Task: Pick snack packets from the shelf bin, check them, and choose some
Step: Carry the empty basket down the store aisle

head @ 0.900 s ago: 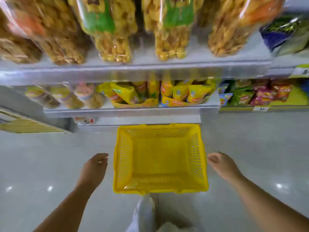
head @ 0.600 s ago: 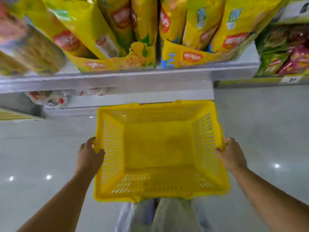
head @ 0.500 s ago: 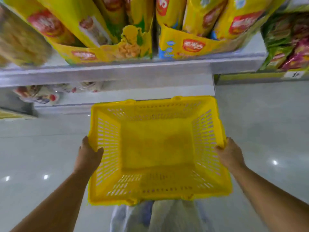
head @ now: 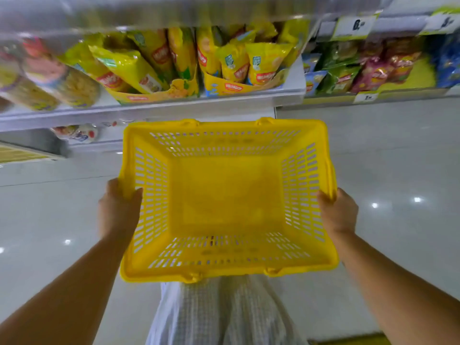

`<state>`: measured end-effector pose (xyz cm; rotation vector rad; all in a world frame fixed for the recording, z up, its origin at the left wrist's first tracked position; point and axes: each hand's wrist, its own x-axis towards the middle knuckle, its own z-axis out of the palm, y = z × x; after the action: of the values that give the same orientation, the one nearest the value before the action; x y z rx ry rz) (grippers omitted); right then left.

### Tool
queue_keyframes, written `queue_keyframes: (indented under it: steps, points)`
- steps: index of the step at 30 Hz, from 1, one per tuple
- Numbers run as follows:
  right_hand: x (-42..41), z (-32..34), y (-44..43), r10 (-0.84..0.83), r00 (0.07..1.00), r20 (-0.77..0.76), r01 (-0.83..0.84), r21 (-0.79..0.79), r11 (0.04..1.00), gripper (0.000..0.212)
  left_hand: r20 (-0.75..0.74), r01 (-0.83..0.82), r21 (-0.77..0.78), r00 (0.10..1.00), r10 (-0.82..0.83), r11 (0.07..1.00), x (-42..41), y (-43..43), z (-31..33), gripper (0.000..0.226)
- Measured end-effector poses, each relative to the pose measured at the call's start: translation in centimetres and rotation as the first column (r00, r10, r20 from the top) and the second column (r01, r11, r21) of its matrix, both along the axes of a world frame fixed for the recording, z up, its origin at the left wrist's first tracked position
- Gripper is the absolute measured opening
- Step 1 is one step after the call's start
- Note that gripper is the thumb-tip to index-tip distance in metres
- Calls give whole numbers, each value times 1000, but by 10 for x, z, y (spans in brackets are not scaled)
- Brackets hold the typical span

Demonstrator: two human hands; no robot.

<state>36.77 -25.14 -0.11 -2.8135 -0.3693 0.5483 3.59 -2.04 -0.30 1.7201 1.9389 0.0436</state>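
A person is standing in front of a shop shelf (head: 174, 109) and holding a yellow plastic basket (head: 229, 200) in the middle of the frame, its slotted walls and bare yellow bottom facing up. The left hand (head: 117, 207) is gripping the basket's left rim, thumb hooked over the edge onto the inner wall and the fingers hidden beneath it. The right hand (head: 337, 212) is gripping the right rim in the same way, thumb lying on top of the edge. Both forearms are reaching in from the lower corners of the frame, and a pale checked garment (head: 224, 312) is showing just below the basket. The snack packets (head: 263, 63) are sitting in the upper middle of the frame: glossy yellow bags standing upright and leaning in a yellow cardboard shelf bin (head: 231, 87), with more of the same in a second bin (head: 149, 97) just to its left. Neither hand is touching them; they are lying well beyond the far rim of the basket. Clear bags of pale snacks (head: 74, 85) are resting at the upper left, blurred. Green and red packets (head: 373, 70) are filling the upper right, under blurred price tags (head: 356, 24). A shiny grey floor (head: 398, 158) is spreading around the basket on both sides.
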Motion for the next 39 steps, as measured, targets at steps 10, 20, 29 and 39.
queue_keyframes:
  steps: [10,20,29,39]
  points:
    - [16,235,-105,-244,963,119,240,43,970,36,77,263,-21,962,-261,965,67,-39,210,39]
    - [41,318,-215,-589,788,182,549,226,805,36,160,620,168,750,-642,766,218,-60,295,47]
    - [113,342,-320,-811,568,141,735,356,577,30,192,767,260,555,-810,587,418,-134,329,39]
    - [225,379,-424,-896,425,133,805,397,441,27,319,814,266,431,-844,517,608,-239,371,32]
